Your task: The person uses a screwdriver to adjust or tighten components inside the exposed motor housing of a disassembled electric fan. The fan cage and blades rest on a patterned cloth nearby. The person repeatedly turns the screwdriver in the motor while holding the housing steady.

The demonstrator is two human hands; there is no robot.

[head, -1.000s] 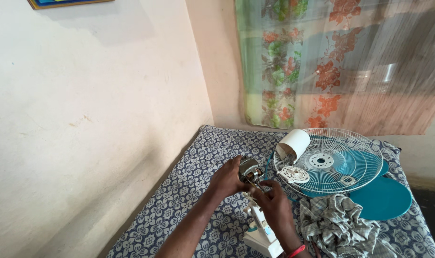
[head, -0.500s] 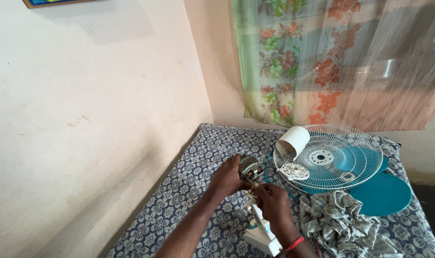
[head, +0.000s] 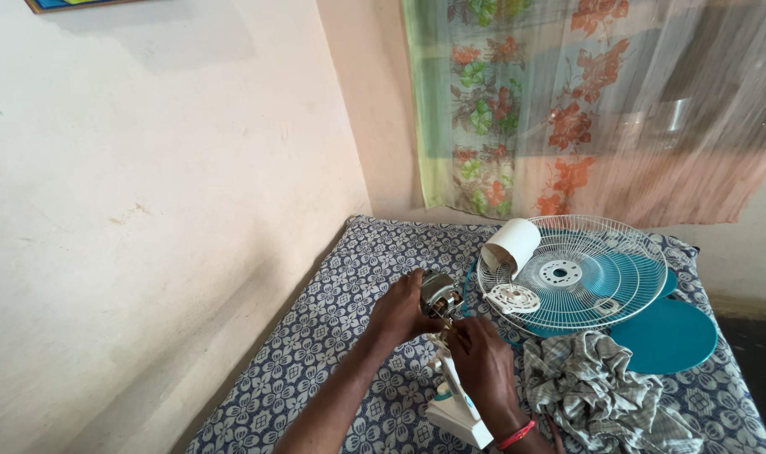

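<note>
The left hand (head: 397, 313) is closed around the fan motor (head: 439, 294), steadying it from the left. The right hand (head: 481, 363) is closed too, its fingertips pinched at the underside of the motor where it meets the white fan stand (head: 454, 402); what they pinch is too small to tell. The motor sits just in front of the person, above the stand, which rests on the bed.

To do this well, the left hand should hold the motor still while the right works in small turns, so any tiny part stays between the fingers and does not drop into the patterned sheet.

Just right of the hands lies a white wire fan guard (head: 578, 271) over teal fan blades (head: 662, 332), with a white cover (head: 512, 244) and a small white disc (head: 513, 298) on its rim. A checked cloth (head: 597, 391) is bunched near the right wrist. The bed (head: 332, 336) has a blue-and-white flowered sheet, pushed against a cream wall (head: 147, 210), with a floral curtain (head: 585, 101) behind.
</note>
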